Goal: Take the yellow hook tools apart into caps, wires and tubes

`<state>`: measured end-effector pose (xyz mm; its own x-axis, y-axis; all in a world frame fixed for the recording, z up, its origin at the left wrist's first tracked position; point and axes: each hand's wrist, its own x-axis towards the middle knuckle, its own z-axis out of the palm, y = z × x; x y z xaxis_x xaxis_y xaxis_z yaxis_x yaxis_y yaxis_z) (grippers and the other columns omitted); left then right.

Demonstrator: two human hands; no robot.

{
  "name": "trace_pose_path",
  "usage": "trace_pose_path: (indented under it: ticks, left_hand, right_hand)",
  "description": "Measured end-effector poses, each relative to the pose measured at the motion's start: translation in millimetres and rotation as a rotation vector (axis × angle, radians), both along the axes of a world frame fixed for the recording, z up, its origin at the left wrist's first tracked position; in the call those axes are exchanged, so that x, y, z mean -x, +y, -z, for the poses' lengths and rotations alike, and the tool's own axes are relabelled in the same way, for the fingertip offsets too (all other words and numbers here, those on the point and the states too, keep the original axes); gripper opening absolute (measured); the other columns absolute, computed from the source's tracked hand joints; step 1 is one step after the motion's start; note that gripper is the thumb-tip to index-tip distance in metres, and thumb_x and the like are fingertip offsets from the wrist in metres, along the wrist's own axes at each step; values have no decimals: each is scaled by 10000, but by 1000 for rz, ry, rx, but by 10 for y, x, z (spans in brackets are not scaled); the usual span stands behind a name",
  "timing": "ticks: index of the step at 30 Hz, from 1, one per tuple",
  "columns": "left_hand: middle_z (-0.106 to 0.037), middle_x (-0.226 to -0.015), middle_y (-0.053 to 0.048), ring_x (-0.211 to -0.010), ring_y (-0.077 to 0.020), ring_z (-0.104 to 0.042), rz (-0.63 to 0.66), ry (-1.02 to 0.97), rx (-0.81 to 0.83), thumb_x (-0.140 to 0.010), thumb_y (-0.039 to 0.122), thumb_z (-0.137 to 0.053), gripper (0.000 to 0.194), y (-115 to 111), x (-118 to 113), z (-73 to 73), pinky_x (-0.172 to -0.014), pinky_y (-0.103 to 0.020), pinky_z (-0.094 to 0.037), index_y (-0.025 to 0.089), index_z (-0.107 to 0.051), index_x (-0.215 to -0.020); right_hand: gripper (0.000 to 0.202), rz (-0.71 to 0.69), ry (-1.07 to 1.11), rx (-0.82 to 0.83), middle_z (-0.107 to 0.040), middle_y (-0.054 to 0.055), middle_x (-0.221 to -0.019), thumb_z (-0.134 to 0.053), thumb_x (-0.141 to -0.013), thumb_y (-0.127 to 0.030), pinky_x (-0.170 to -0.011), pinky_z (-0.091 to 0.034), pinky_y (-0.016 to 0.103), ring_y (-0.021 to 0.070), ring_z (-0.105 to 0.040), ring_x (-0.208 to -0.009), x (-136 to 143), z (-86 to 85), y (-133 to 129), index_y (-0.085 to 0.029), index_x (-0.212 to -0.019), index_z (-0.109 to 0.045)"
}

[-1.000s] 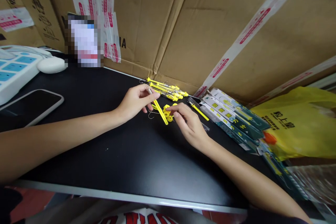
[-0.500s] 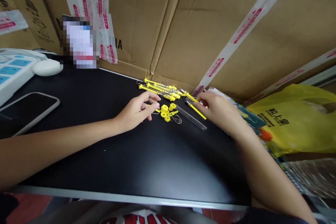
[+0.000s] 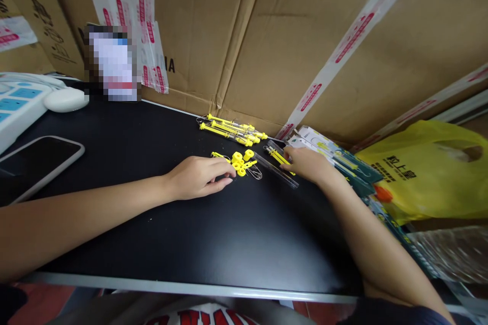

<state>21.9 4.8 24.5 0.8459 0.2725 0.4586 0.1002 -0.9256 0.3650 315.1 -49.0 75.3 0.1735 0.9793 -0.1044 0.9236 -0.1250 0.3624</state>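
My left hand (image 3: 204,176) hovers palm down, fingers bent and thumb apart from them, holding nothing visible. Its fingertips are beside a small heap of yellow ring-shaped caps (image 3: 237,157) and thin wire loops (image 3: 254,171). My right hand (image 3: 307,163) has its fingertips closed at the lower end of a thin yellow stick (image 3: 284,158), which lies alongside another one. Between the hands lies a clear plastic tube (image 3: 276,170). Behind, several yellow-ended clear tubes with wire hooks (image 3: 232,129) form a pile.
Printed cards (image 3: 324,144) lie right of my right hand, beside a yellow plastic bag (image 3: 430,172). A phone (image 3: 41,165) and a white power strip (image 3: 19,101) are at left. Cardboard boxes (image 3: 198,25) stand along the back of the black table (image 3: 213,244).
My right hand has brought a yellow stick from the pile's right end down beside the other one. My left hand has moved slightly down and turned palm down near the caps.
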Motion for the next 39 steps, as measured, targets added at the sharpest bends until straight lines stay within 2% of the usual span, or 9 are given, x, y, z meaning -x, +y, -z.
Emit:
trace_pose_path:
  ticks: [4,8,12,18,24,27,31,35,39]
  left_hand:
    - [-641,-888,-12,-665,-87,-566,8,-1,-45,-930,293,-377,248,4,-2,-11,-670,-191,-399,188,-600,-958]
    - [-642,-864,-20,-765,-109,-602,25,-5,-81,-934,275,-374,252,2,-1,-11,-713,-185,-414,173,-603,-910]
    - [-635,-853,-13,-766,-105,-602,38,-19,-124,-932,256,-376,243,5,2,9,-707,-183,-417,174,-601,-890]
    - [-625,-839,1,-751,-96,-592,31,-9,-161,-935,252,-378,236,5,-9,17,-689,-184,-415,176,-593,-878]
    - [-633,-944,0,-852,-134,-609,-149,89,-278,-939,289,-384,226,17,-36,-80,-734,-230,-438,200,-587,-981]
    - [-621,-997,-29,-921,-177,-594,-277,188,-328,-921,280,-428,216,134,-104,-189,-769,-273,-450,181,-570,-1048]
    - [-589,-1093,-67,-1005,-214,-567,-316,300,-422,-888,256,-497,247,428,-301,-289,-842,-319,-441,160,-550,-1109]
    - [-584,-1102,-70,-1025,-209,-558,-273,351,-496,-882,272,-521,277,705,-549,-269,-844,-306,-434,168,-537,-1139]
    - [-584,-1104,-84,-1026,-225,-546,-275,357,-537,-848,249,-567,285,842,-740,-198,-818,-311,-429,172,-551,-1122]
  right_hand:
    - [299,-85,42,-61,-677,87,-821,-445,-882,-469,-536,-330,277,234,-630,-740,205,-52,-82,-197,-912,-565]
    - [260,-167,38,-30,-681,65,-819,-524,-849,-461,-519,-321,270,245,-644,-758,371,-16,-138,-211,-913,-552]
    - [229,-114,-39,-7,-684,82,-908,-567,-831,-378,-545,-364,261,263,-651,-835,355,29,-121,-195,-967,-545]
    - [253,-33,-63,14,-679,118,-920,-521,-855,-358,-617,-428,282,263,-653,-854,263,52,-34,-165,-1017,-541]
    - [270,60,-62,-13,-669,141,-959,-494,-866,-346,-643,-460,324,293,-647,-892,165,83,34,-153,-1049,-535]
    - [276,65,-51,-19,-669,141,-978,-511,-859,-358,-664,-466,337,296,-642,-908,121,90,52,-154,-1044,-531]
    - [286,54,-37,-19,-670,141,-984,-522,-859,-378,-687,-468,343,289,-642,-917,119,79,41,-158,-1042,-523]
    - [311,35,-36,-28,-673,137,-971,-533,-851,-395,-675,-473,342,299,-645,-918,161,55,8,-155,-1049,-522]
    - [337,16,-42,-39,-676,138,-960,-542,-843,-398,-666,-479,331,297,-651,-910,193,45,-5,-150,-1071,-524]
